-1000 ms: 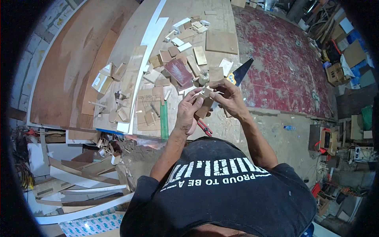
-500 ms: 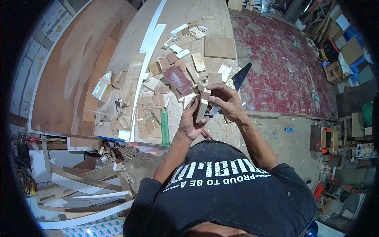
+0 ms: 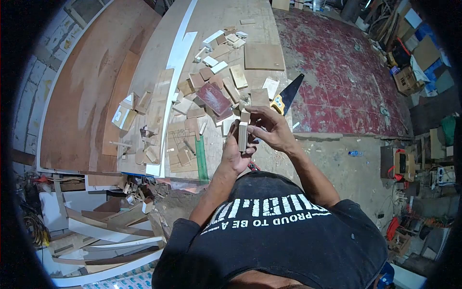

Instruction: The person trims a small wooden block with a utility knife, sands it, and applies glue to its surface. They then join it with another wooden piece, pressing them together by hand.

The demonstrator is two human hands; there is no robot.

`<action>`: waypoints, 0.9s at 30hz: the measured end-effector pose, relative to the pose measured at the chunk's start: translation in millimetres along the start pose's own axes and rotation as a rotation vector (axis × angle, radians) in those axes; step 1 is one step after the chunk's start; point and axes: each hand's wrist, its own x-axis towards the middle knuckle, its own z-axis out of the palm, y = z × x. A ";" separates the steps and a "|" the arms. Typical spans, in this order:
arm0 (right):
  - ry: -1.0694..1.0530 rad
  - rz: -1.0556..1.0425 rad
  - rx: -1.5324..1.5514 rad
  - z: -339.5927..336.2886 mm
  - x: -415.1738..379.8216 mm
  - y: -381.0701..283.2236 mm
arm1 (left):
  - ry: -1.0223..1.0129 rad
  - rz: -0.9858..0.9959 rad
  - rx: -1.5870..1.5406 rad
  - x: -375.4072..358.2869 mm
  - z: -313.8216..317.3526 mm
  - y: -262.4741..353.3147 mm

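My left hand (image 3: pixel 232 151) is closed around a narrow wooden block (image 3: pixel 243 136), held on end over the near part of the workbench. A smaller wood piece (image 3: pixel 245 116) sits at the far end of that block. Curled in from the right, my right hand (image 3: pixel 273 129) has its index finger at the small piece and its thumb against the block's side. Just beyond the hands lie loose wood offcuts (image 3: pixel 238 76) and a dark reddish board (image 3: pixel 214 99). A handsaw (image 3: pixel 288 94) with a yellow handle rests right of them, its blade past the bench edge.
A green ruler strip (image 3: pixel 201 159) lies left of my hands near the front edge of the bench (image 3: pixel 226 17). Farther left are small wooden assemblies (image 3: pixel 126 113) and a large brown panel (image 3: pixel 82 91). Boards (image 3: pixel 106 221) are stacked low at left; boxes (image 3: pixel 406 79) stand far right.
The block has turned more upright in view, and my right hand has shifted slightly left and closer to it. The whole view has tilted a little.
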 end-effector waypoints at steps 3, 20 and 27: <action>0.020 -0.022 -0.091 3.9 -0.6 2.9 | 0.040 0.035 0.136 -6.0 5.3 -2.1; -0.002 -0.052 -0.124 -4.6 4.2 5.8 | -0.198 0.054 0.138 -21.8 -7.1 18.2; -0.070 0.056 -0.057 -11.9 7.9 7.1 | -0.282 -0.050 -0.026 -14.4 -12.8 11.6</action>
